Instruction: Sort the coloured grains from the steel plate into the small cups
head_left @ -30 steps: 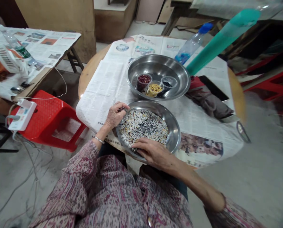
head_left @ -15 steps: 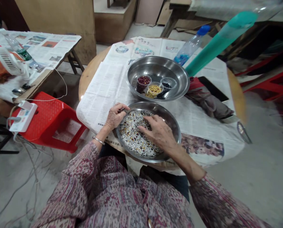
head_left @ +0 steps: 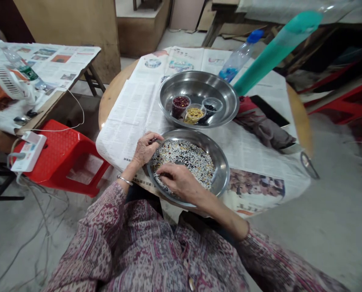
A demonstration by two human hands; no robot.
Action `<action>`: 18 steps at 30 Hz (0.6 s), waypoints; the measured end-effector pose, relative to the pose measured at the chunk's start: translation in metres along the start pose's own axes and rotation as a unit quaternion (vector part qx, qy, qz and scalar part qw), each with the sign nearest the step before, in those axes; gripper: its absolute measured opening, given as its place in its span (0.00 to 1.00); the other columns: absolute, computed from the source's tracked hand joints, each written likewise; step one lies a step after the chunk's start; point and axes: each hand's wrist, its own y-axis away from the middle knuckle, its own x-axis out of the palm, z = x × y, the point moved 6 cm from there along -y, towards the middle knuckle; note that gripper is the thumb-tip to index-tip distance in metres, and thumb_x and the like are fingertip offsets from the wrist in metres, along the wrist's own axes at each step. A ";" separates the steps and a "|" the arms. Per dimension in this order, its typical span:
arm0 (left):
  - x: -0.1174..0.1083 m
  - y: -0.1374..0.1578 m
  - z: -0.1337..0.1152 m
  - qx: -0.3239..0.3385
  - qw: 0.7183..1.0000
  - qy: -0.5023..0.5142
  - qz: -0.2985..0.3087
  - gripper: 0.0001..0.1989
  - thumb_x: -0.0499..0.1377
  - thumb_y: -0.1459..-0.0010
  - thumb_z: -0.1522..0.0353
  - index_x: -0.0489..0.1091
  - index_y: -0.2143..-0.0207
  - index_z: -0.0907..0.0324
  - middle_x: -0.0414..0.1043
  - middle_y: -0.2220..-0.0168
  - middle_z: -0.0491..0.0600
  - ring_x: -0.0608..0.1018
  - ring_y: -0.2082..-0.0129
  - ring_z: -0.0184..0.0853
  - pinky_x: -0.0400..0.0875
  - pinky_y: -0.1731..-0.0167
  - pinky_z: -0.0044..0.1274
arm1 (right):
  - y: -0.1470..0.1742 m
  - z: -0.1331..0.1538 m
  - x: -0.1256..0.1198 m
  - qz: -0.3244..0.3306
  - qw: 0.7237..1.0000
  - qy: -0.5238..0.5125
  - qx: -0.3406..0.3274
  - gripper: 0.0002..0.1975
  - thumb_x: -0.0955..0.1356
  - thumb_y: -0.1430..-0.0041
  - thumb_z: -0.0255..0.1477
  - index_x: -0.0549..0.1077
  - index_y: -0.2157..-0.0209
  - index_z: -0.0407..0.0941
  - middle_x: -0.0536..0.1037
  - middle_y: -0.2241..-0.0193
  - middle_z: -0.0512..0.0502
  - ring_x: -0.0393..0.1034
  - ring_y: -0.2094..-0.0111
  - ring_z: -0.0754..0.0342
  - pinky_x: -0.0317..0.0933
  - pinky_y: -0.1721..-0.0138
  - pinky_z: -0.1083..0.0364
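Observation:
My left hand (head_left: 146,148) holds the upper left rim of a shallow steel basin (head_left: 221,156), its fingers bent over the edge. White, black, yellow and dark red grains and beans (head_left: 199,159) are spread across the bottom, with a thin dark patch near the middle. My right hand (head_left: 181,181) is inside at the lower left, fingers curled and drawn together on the mixed grains; its palm side is hidden. Just beyond stands a bigger steel basin (head_left: 229,95). Inside it are clear cups of dark red beans (head_left: 181,102), yellow beans (head_left: 194,114) and black beans (head_left: 211,107).
Newspaper (head_left: 129,109) covers the round table. To the right lie a folded grey and red umbrella (head_left: 262,127) and a black phone (head_left: 270,110). A bottle (head_left: 238,59) and a green tube (head_left: 278,52) stand behind. A power strip (head_left: 29,152) rests on a red stool (head_left: 61,152).
My right hand has moved left and toward me through the grains, its spread fingers now curled. A darker, thinner patch shows behind it. My left hand stays at the rim.

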 end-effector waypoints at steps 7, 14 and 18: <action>0.000 -0.001 0.002 0.007 1.000 0.011 -0.003 0.14 0.54 0.52 0.80 0.75 0.69 0.57 0.71 0.69 0.45 0.68 0.70 0.31 0.66 0.65 0.25 | 0.001 -0.021 -0.014 -0.014 0.974 0.226 -0.017 0.11 0.63 0.37 0.23 0.77 0.60 0.46 0.78 0.57 0.40 0.67 0.52 0.44 0.68 0.54 0.47; 0.000 -0.001 0.003 0.001 1.000 0.010 0.003 0.14 0.55 0.52 0.81 0.76 0.68 0.57 0.71 0.69 0.45 0.68 0.71 0.31 0.65 0.66 0.25 | 0.035 -0.058 -0.066 -0.084 0.936 0.321 0.114 0.13 0.65 0.34 0.34 0.76 0.54 0.45 0.76 0.51 0.36 0.68 0.50 0.40 0.68 0.53 0.42; -0.001 -0.002 0.004 0.007 1.000 0.009 0.001 0.14 0.55 0.52 0.80 0.75 0.68 0.57 0.71 0.69 0.45 0.68 0.71 0.31 0.65 0.67 0.25 | 0.057 -0.049 -0.059 -0.044 0.949 0.294 0.106 0.21 0.69 0.39 0.43 0.72 0.48 0.48 0.75 0.49 0.38 0.69 0.49 0.39 0.70 0.54 0.43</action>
